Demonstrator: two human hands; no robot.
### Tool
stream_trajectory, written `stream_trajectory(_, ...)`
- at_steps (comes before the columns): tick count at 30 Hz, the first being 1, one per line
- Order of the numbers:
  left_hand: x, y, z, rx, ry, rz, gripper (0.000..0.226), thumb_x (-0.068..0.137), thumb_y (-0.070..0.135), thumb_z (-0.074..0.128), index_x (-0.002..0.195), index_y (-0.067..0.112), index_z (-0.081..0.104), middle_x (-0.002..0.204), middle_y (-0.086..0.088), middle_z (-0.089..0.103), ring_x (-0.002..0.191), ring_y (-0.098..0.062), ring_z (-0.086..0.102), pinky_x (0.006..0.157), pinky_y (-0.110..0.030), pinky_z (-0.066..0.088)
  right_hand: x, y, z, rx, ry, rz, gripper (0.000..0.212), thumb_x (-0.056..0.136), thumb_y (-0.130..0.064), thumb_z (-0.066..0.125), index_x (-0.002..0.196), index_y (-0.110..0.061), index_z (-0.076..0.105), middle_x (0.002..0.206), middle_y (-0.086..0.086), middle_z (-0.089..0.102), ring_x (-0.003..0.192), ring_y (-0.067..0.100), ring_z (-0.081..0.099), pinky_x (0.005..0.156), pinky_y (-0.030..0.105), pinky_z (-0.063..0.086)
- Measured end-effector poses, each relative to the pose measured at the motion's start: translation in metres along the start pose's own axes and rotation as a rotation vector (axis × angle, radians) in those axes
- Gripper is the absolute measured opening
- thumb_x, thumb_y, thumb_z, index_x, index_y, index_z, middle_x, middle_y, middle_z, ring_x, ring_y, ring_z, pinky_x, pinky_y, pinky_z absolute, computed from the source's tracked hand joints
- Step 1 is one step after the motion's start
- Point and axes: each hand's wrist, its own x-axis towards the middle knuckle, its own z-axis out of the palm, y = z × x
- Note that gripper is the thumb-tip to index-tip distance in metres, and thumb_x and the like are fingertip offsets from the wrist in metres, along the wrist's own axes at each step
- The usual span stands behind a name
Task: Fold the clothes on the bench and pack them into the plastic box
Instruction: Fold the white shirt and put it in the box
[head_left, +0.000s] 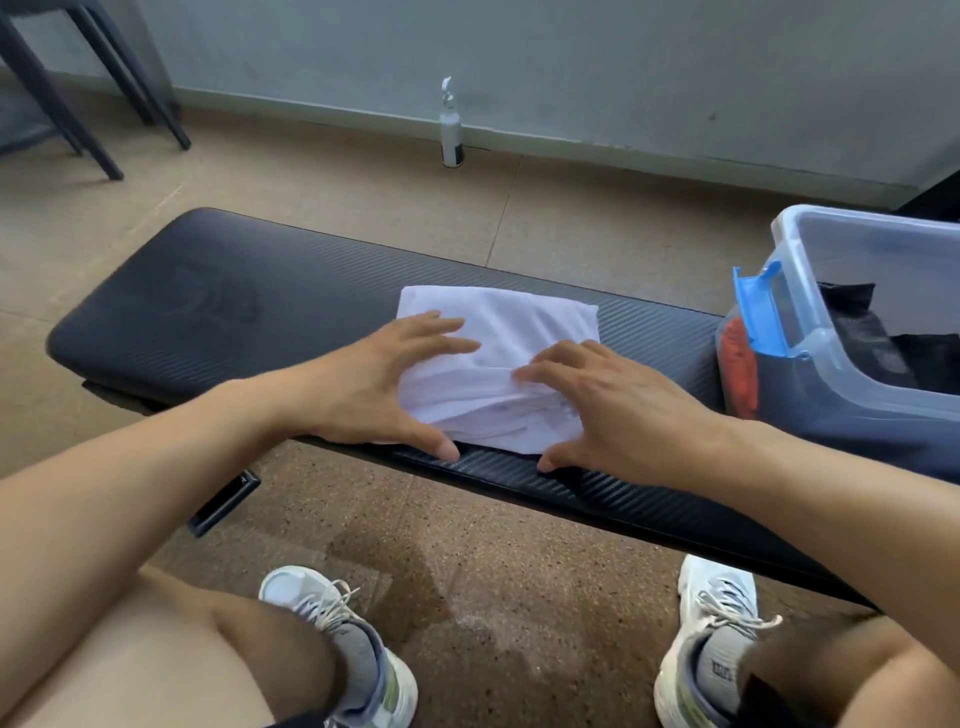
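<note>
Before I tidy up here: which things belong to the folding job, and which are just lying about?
Job: folded white cotton garment under left hand and right hand; padded black bench; clear plastic box with blue latch.
Lying about: white spray bottle; dark chair legs.

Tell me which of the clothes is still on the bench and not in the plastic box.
The white folded garment, under both hands on the bench. The black clothes and the orange piece already lie inside the plastic box.
</note>
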Motion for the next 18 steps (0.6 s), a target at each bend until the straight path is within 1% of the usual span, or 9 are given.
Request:
stream_trajectory(2, 0.008, -0.004, 0.012, 0.13, -0.065, 0.011, 0.114, 0.062, 0.079, 0.072, 0.155, 0.049, 0.013, 0.165, 0.022, -0.008, 0.15, 0.001, -0.018, 0.123, -0.03, -0.001, 0.002, 0.002, 0.004, 0.003, -0.013, 0.006, 0.082, 0.077, -0.054, 0.077, 0.148, -0.038, 0.039, 0.138, -0.012, 0.046, 0.126, 0.011, 0.043, 0.102, 0.035, 0.045)
stream_trajectory(4, 0.016, -0.008, 0.02, 0.254, -0.11, 0.013, 0.119, 0.064, 0.084, 0.065, 0.157, 0.046, 0.001, 0.165, 0.013, -0.019, 0.15, -0.009, -0.026, 0.125, -0.038, -0.006, 0.005, 0.004, 0.006, 0.063, 0.003, 0.045, 0.081, 0.079, -0.046, 0.079, 0.147, -0.036, 0.038, 0.126, -0.013, 0.051, 0.121, 0.011, 0.044, 0.101, 0.034, 0.044)
stream_trajectory(6, 0.021, -0.009, 0.023, 0.282, -0.135, 0.004, 0.12, 0.066, 0.082, 0.065, 0.157, 0.044, -0.003, 0.165, 0.01, -0.022, 0.15, -0.014, -0.028, 0.124, -0.039, -0.009, 0.009, 0.005, 0.007, 0.143, 0.001, 0.092, 0.08, 0.08, -0.041, 0.08, 0.148, -0.035, 0.037, 0.11, -0.015, 0.049, 0.116, 0.012, 0.046, 0.098, 0.034, 0.044)
stream_trajectory(8, 0.023, -0.007, 0.021, 0.265, -0.143, -0.006, 0.114, 0.071, 0.076, 0.067, 0.157, 0.044, -0.001, 0.165, 0.009, -0.022, 0.151, -0.016, -0.026, 0.122, -0.036, -0.01, 0.012, 0.005, 0.008, 0.127, -0.009, 0.062, 0.063, 0.082, -0.039, 0.077, 0.139, -0.037, 0.05, 0.102, -0.014, 0.047, 0.112, 0.014, 0.047, 0.093, 0.035, 0.046)
stream_trajectory(10, 0.024, -0.006, 0.018, 0.244, -0.12, -0.002, 0.1, 0.078, 0.068, 0.067, 0.156, 0.046, 0.009, 0.167, 0.008, -0.014, 0.153, -0.017, -0.019, 0.123, -0.038, -0.005, 0.01, 0.003, 0.008, 0.079, -0.012, 0.025, 0.049, 0.085, -0.037, 0.071, 0.132, -0.036, 0.057, 0.109, -0.011, 0.05, 0.111, 0.016, 0.048, 0.091, 0.034, 0.046)
stream_trajectory(11, 0.025, -0.005, 0.017, 0.241, -0.096, 0.014, 0.092, 0.081, 0.064, 0.067, 0.156, 0.047, 0.015, 0.168, 0.008, -0.008, 0.154, -0.018, -0.014, 0.125, -0.041, 0.001, 0.008, 0.002, 0.008, 0.046, -0.013, 0.008, 0.048, 0.086, -0.037, 0.067, 0.132, -0.035, 0.056, 0.117, -0.01, 0.05, 0.113, 0.015, 0.047, 0.091, 0.034, 0.047)
stream_trajectory(14, 0.023, 0.001, 0.018, 0.302, -0.003, 0.077, 0.075, 0.087, 0.057, 0.063, 0.154, 0.038, 0.034, 0.167, 0.007, 0.018, 0.155, -0.02, 0.01, 0.125, -0.039, 0.017, 0.003, -0.001, 0.012, -0.116, -0.008, -0.027, 0.061, 0.077, -0.038, 0.061, 0.136, -0.031, 0.047, 0.135, -0.006, 0.045, 0.115, 0.019, 0.048, 0.088, 0.035, 0.049)
stream_trajectory(16, 0.022, 0.008, 0.017, 0.359, 0.066, 0.106, 0.064, 0.086, 0.05, 0.064, 0.146, 0.033, 0.049, 0.158, 0.009, 0.037, 0.147, -0.015, 0.03, 0.117, -0.033, 0.031, 0.003, -0.003, 0.019, -0.208, 0.025, -0.023, 0.065, 0.071, -0.031, 0.061, 0.133, -0.027, 0.047, 0.133, -0.001, 0.049, 0.109, 0.024, 0.053, 0.08, 0.037, 0.051)
stream_trajectory(18, 0.023, 0.016, 0.013, 0.429, 0.082, 0.129, 0.05, 0.082, 0.04, 0.064, 0.132, 0.035, 0.061, 0.143, 0.013, 0.05, 0.132, -0.012, 0.046, 0.1, -0.035, 0.048, 0.008, -0.003, 0.025, -0.257, 0.083, -0.015, 0.058, 0.068, -0.019, 0.061, 0.125, -0.021, 0.053, 0.122, 0.002, 0.056, 0.097, 0.026, 0.056, 0.07, 0.038, 0.051)
